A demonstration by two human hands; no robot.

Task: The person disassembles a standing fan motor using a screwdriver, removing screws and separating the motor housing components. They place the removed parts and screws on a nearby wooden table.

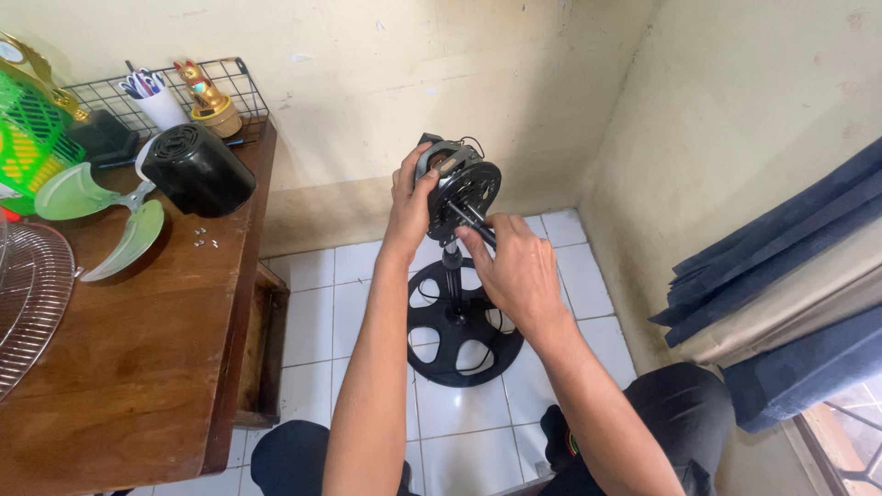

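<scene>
- Black metal and copper windings make up the bare fan motor (pixel 457 184) that I have in front of me, standing on its pole above the round black base (pixel 459 321) on the white tiled floor (pixel 312 312)
- my left hand (pixel 411 204) is clenched around the left side of the motor, thumb over its back edge
- my right hand (pixel 516 266) pinches the thin motor shaft (pixel 467 215) that sticks out from the front plate, fingertips closed on it
- to my left stands a brown wooden table (pixel 138 367); on it lie the black rear motor cover (pixel 197 170), the pale green fan blade (pixel 96 211) and a few small screws (pixel 204 242) near the edge
- a wire fan guard (pixel 28 303) lies at the table's left end
- at the back of the table a wire rack (pixel 230 87) holds a white cup of pens (pixel 156 101) and a golden figurine (pixel 209 96)
- dark blue curtains (pixel 781 276) hang on my right
</scene>
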